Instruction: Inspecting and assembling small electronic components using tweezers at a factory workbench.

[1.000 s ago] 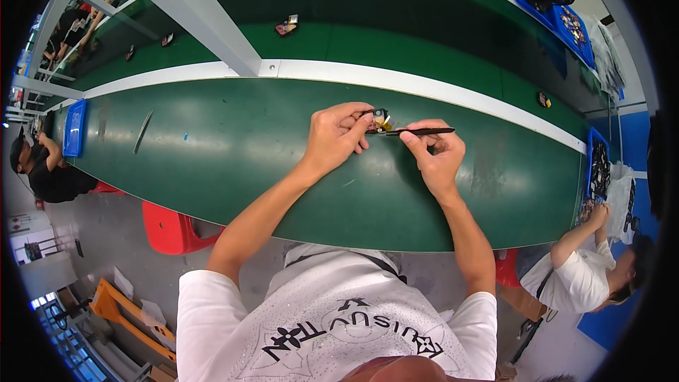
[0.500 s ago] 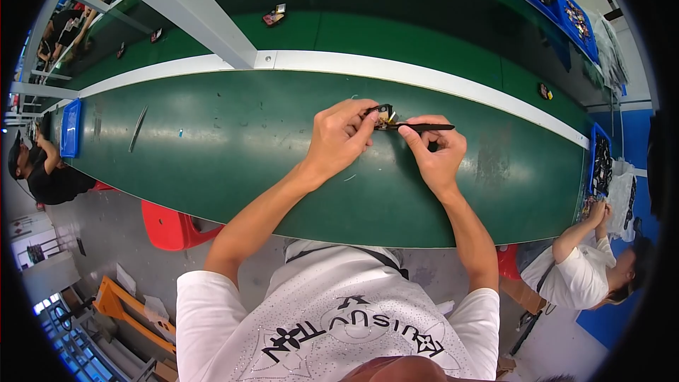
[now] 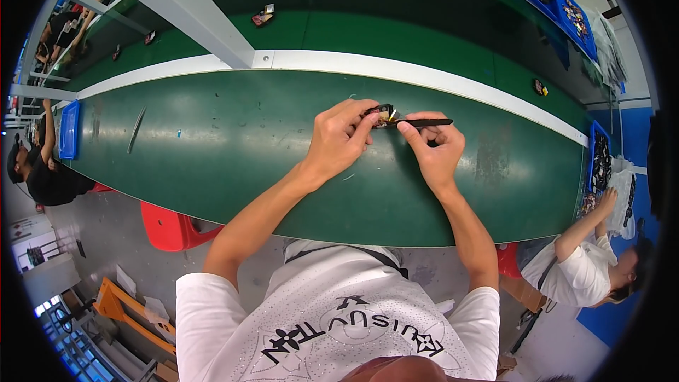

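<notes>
Over the middle of the green table, my left hand [image 3: 339,134] pinches a small black part [image 3: 385,110] with a shiny gold-coloured and silvery inside. My right hand [image 3: 437,148] grips dark tweezers [image 3: 430,122] between thumb and fingers. The tweezers point left, with their tip at the small part; whether the tip pinches anything is too small to tell. My fingertips cover some of the part.
Another pair of tweezers [image 3: 137,129] lies on the table [image 3: 233,141] at left. A blue tray [image 3: 69,129] stands at the left end. Beyond a white rail [image 3: 339,61], a green belt [image 3: 353,37] carries small parts [image 3: 263,15]. Co-workers sit at both ends.
The small parts on the belt have shifted left. The left co-worker's arm has risen, and the right co-worker's hand has moved over the bin. My hands have hardly moved.
</notes>
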A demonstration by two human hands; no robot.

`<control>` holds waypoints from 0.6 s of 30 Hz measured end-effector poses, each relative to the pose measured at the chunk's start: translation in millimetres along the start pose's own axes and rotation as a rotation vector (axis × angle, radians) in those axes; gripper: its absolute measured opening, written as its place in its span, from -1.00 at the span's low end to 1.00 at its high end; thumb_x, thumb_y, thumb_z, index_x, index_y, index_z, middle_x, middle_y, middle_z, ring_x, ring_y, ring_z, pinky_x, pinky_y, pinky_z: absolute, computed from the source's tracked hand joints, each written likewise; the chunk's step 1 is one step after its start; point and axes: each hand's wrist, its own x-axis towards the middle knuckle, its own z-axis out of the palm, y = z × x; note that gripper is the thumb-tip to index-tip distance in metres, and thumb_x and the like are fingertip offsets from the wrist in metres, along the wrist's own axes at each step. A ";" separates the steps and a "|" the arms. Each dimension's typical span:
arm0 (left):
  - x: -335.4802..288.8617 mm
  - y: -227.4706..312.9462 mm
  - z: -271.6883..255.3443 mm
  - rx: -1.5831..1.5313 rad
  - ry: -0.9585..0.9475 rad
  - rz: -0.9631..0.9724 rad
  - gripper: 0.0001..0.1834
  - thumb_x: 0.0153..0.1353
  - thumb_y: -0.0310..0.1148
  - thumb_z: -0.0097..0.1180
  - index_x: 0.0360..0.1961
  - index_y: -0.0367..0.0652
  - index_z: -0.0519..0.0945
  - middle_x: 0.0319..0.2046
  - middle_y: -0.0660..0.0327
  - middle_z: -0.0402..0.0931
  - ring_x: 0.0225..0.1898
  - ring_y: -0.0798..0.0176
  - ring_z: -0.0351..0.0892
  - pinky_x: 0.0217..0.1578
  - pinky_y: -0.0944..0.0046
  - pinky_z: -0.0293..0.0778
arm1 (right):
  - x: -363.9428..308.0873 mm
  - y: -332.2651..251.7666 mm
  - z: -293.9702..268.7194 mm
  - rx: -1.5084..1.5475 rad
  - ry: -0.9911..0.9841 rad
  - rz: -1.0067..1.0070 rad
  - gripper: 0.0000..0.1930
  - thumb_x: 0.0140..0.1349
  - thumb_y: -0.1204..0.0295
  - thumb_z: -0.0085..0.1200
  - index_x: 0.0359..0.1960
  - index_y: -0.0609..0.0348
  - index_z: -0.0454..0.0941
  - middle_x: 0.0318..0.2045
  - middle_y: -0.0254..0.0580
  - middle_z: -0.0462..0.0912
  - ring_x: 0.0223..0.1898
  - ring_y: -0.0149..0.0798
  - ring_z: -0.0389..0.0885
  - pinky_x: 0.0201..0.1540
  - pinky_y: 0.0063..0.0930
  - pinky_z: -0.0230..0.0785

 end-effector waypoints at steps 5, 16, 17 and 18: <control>-0.6 0.5 -2.8 -0.025 -0.031 0.003 -0.82 0.35 -0.60 0.19 -0.06 -0.40 0.66 -0.34 0.11 0.63 -0.49 0.33 0.68 -0.58 0.40 0.61 | 7.4 -17.0 -4.2 0.266 -0.054 0.319 -0.86 0.24 0.64 0.32 -0.19 0.36 0.65 -0.44 -0.31 0.70 -0.46 -0.60 0.57 -0.47 -0.74 0.29; -0.4 0.8 -2.2 -0.022 -0.042 0.027 -0.82 0.35 -0.61 0.18 -0.05 -0.41 0.66 -0.33 0.10 0.61 -0.49 0.33 0.68 -0.58 0.39 0.61 | 9.2 -18.6 -7.5 0.248 -0.077 0.360 -0.86 0.26 0.66 0.29 -0.18 0.40 0.62 -0.30 -0.08 0.75 -0.27 -0.38 0.74 -0.23 -0.62 0.56; -0.4 0.8 -2.3 -0.020 -0.046 0.028 -0.82 0.35 -0.61 0.18 -0.06 -0.41 0.66 -0.33 0.10 0.61 -0.49 0.33 0.67 -0.58 0.39 0.61 | 8.9 -18.8 -7.5 0.248 -0.076 0.360 -0.86 0.26 0.66 0.29 -0.18 0.40 0.62 -0.30 -0.08 0.75 -0.27 -0.38 0.74 -0.23 -0.62 0.56; -0.7 0.3 -1.8 -0.020 -0.045 0.028 -0.82 0.35 -0.61 0.18 -0.06 -0.41 0.66 -0.33 0.10 0.61 -0.49 0.33 0.67 -0.58 0.39 0.61 | 8.8 -19.7 -7.5 0.252 -0.080 0.357 -0.86 0.26 0.66 0.28 -0.18 0.40 0.62 -0.30 -0.08 0.75 -0.26 -0.37 0.75 -0.23 -0.62 0.57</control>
